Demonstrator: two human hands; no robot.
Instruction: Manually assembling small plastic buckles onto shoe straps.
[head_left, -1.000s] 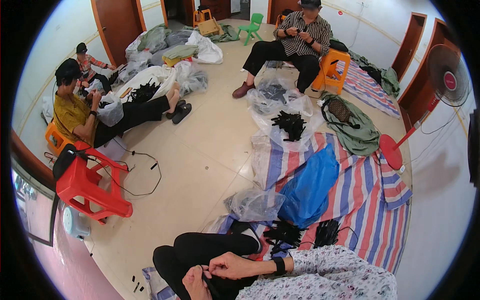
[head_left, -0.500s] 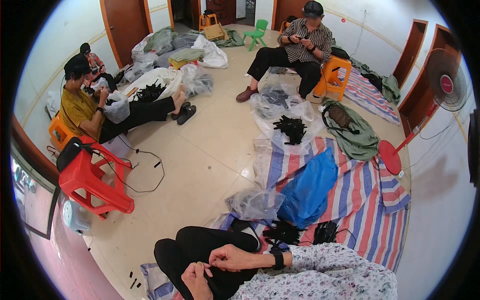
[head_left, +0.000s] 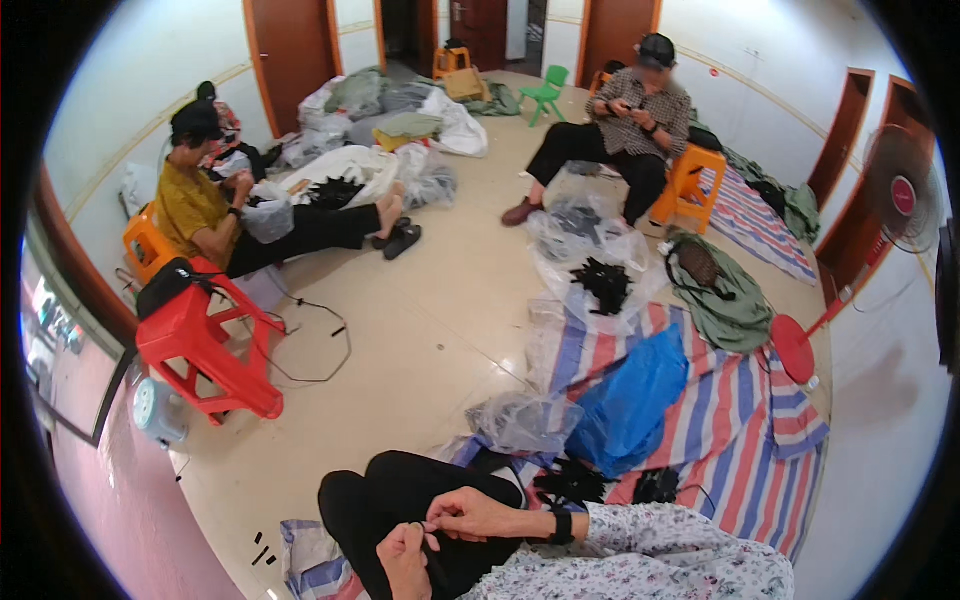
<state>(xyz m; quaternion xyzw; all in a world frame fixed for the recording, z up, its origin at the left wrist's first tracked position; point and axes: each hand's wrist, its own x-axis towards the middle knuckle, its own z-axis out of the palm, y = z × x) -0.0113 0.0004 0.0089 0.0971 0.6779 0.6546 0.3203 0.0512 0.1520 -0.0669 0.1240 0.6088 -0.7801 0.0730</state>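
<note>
Over my black-trousered lap, my left hand and my right hand meet at their fingertips. Both are closed in a pinch. Whatever sits between the fingers is too small and dark against the trousers to make out. A black band circles my right wrist, below a floral sleeve. Beyond my right forearm, a heap of thin black pieces and a smaller black bundle lie on a striped sheet.
Ahead lie a clear plastic bag and a blue plastic bag. A red stool stands at left, a floor fan at right. One person sits at left, another at far right; a third is partly hidden. Small black bits dot the floor.
The whole view has shifted, so the room appears slightly farther right and mostly lower. My hands stay together over my lap, fingertips still pinched, with only a slight shift.
</note>
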